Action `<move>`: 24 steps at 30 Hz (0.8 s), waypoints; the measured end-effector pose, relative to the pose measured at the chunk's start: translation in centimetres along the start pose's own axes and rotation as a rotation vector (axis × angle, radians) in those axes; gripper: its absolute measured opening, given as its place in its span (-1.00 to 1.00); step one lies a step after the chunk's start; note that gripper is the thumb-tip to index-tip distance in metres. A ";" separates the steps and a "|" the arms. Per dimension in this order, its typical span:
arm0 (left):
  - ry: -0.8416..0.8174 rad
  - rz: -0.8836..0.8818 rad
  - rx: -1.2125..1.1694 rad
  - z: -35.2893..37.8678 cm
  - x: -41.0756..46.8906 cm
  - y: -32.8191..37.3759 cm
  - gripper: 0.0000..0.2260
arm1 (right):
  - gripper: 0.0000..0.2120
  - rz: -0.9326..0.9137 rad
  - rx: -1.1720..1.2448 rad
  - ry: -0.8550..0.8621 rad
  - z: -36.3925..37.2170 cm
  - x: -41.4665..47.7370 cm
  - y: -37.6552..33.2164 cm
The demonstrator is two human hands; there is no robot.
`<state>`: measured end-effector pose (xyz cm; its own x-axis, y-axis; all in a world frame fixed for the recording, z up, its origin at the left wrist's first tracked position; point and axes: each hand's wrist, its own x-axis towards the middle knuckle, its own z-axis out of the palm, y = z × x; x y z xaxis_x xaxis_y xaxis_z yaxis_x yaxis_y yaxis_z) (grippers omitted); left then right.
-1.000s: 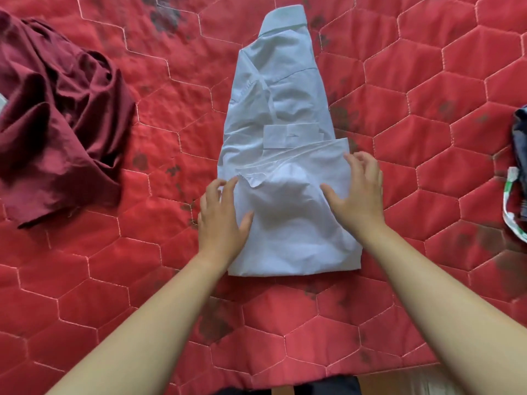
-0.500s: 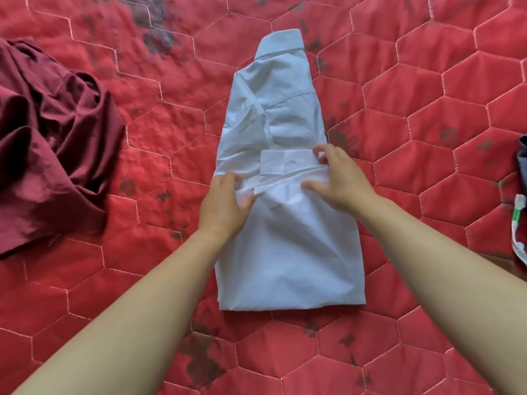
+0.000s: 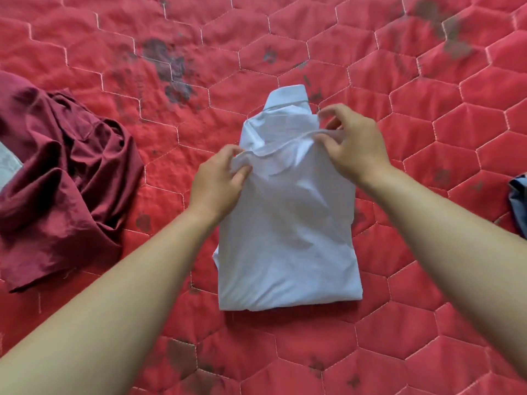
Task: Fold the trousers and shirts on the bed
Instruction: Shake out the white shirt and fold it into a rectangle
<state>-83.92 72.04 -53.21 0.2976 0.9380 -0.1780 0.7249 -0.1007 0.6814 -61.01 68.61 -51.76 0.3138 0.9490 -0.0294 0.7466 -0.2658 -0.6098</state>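
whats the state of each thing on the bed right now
white shirt, half folded, hem edge held up near the collar
left hand, pinches the hem edge
right hand, pinches the same edge
maroon garment, crumpled, not folded
blue garment, mostly out of frame, cannot tell

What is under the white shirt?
The red quilted bedcover lies under the folded white fabric shirt. The left hand and right hand pinch its upper flap. Anything beneath that flap is hidden.
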 end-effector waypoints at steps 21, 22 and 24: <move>-0.279 0.241 0.632 5.0 -5.6 -7.5 -0.49 | -0.52 -0.128 -0.328 -0.319 7.1 -9.2 3.1; -0.264 0.238 0.625 4.7 -6.6 -7.3 -0.50 | -0.55 -0.173 -0.300 -0.299 6.7 -10.5 2.8; -0.249 0.297 0.590 3.8 -9.4 -7.0 -0.55 | -0.61 -0.267 -0.270 -0.310 5.8 -13.7 2.8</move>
<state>-89.41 62.67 -58.95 0.6176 0.7458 -0.2495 0.7856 -0.5701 0.2406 -66.62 55.87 -57.60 -0.0681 0.9849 -0.1590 0.9157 -0.0015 -0.4018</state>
